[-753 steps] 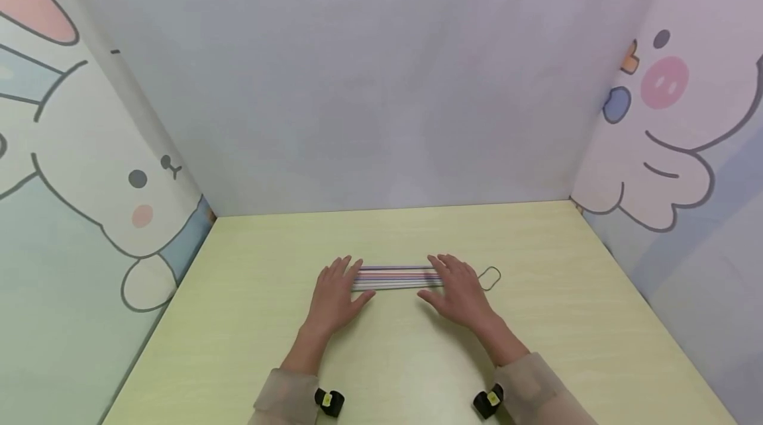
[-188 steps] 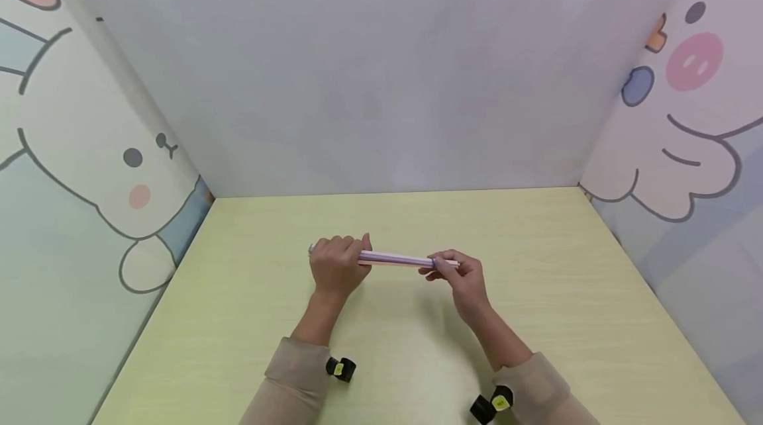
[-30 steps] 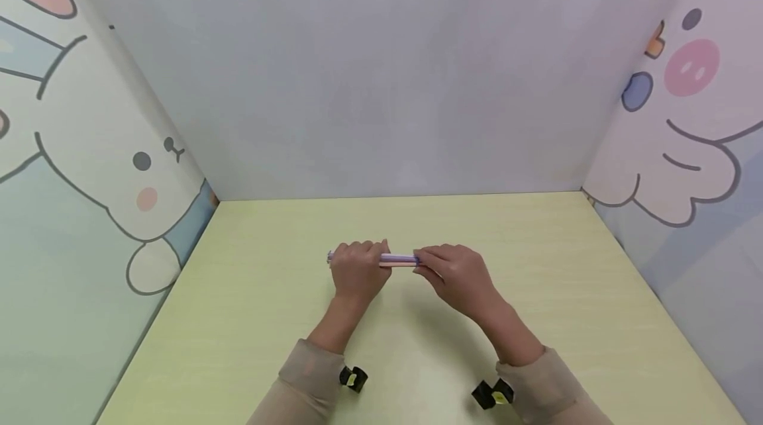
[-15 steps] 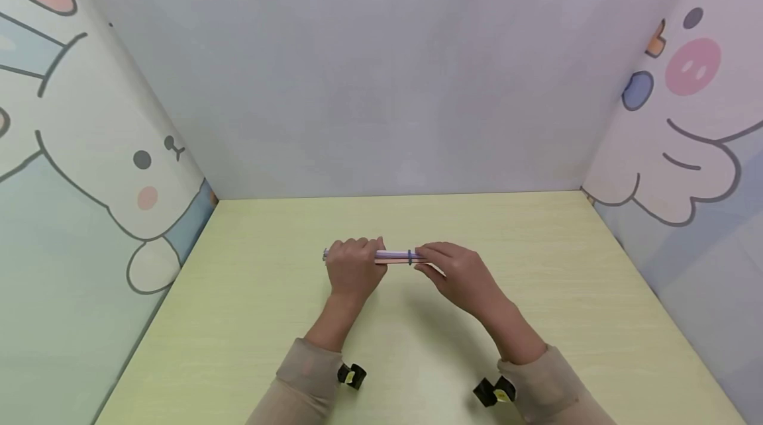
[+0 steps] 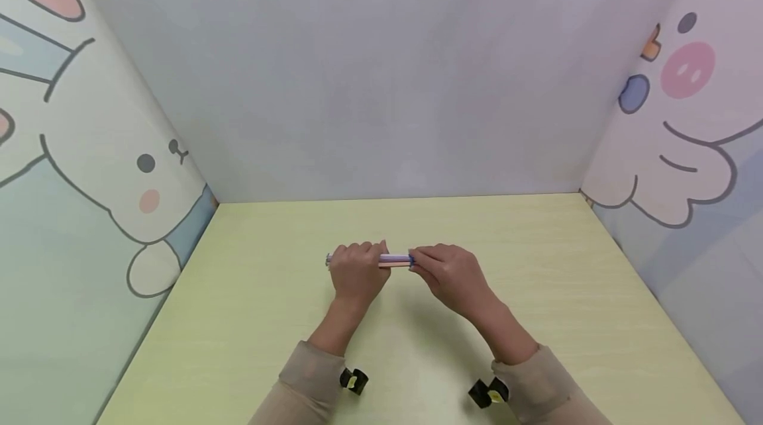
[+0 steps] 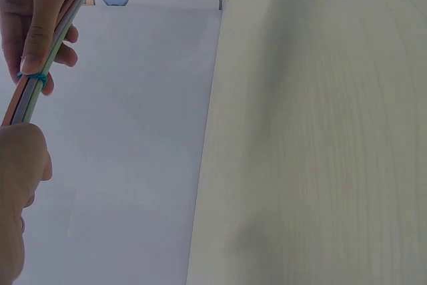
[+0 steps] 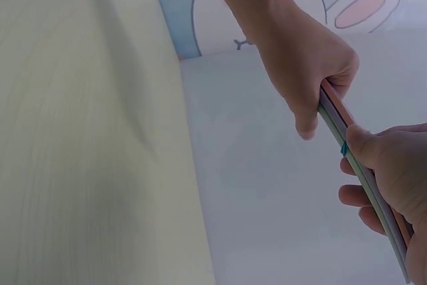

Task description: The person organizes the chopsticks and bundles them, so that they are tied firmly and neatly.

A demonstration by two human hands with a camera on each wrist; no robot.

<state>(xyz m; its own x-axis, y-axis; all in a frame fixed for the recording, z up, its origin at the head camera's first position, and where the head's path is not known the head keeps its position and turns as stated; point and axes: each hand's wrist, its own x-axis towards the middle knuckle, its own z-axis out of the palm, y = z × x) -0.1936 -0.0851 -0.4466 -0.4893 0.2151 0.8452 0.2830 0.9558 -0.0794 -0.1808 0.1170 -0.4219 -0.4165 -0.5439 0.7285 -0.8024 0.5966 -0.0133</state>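
Observation:
A bundle of thin pastel sticks (image 5: 395, 261) in purple, white, orange and green is held level above the table. My left hand (image 5: 357, 276) grips it in a fist near its left end, whose tips (image 5: 328, 259) poke out past the hand. A blue-green elastic band (image 6: 33, 77) circles the sticks between the two hands. At that band, my right hand (image 5: 456, 276) pinches the bundle between thumb and fingers. In the right wrist view the rest of the sticks (image 7: 381, 213) runs on along the right palm.
Below the hands spreads a pale yellow wooden table (image 5: 268, 239). A grey back panel (image 5: 387, 81) rises behind it, with cartoon-printed side panels (image 5: 89, 147) at left and right. Small black wrist cameras (image 5: 354, 381) sit at both cuffs.
The sticks lay side by side on the table with the loop beside them; now they are bundled and banded. Half a second ago the band showed left of my right fingers; now they hold it.

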